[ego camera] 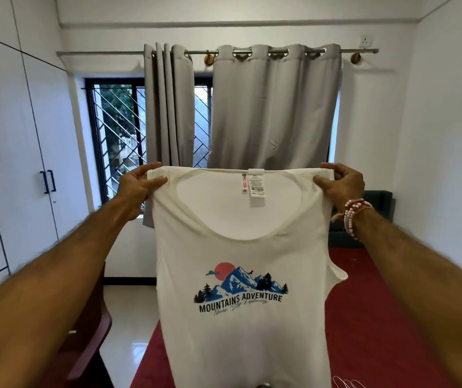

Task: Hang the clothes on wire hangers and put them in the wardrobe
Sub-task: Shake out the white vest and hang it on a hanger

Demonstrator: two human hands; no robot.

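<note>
Legend: 1 garment held up, ready for a hanger. My left grip (137,189) and my right grip (339,183) each pinch 1 shoulder strap of the white sleeveless fabric vest with a blue mountain print (241,317), thumb on the near face and fingers curled over the top edge. The vest hangs spread between the 2 grips in front of me, with the print and neck label facing me. Its long axis runs straight down from the strap line, and its hem drops out of view over the desk covered in red cloth (378,317). The thin pale wire hangers (347,383) lie on that desk at the lower right, below the vest and only partly in view, nearer my right grip than my left. The white wardrobe with black door handles (28,135) stands to my left with its doors closed, on the side of my left grip. Judgement: the next move likely calls for the right grip to let go of its strap and reach down for 1 hanger while the left holds the vest aloft. The wide neck opening at the top is the way in for the hanger.
</note>
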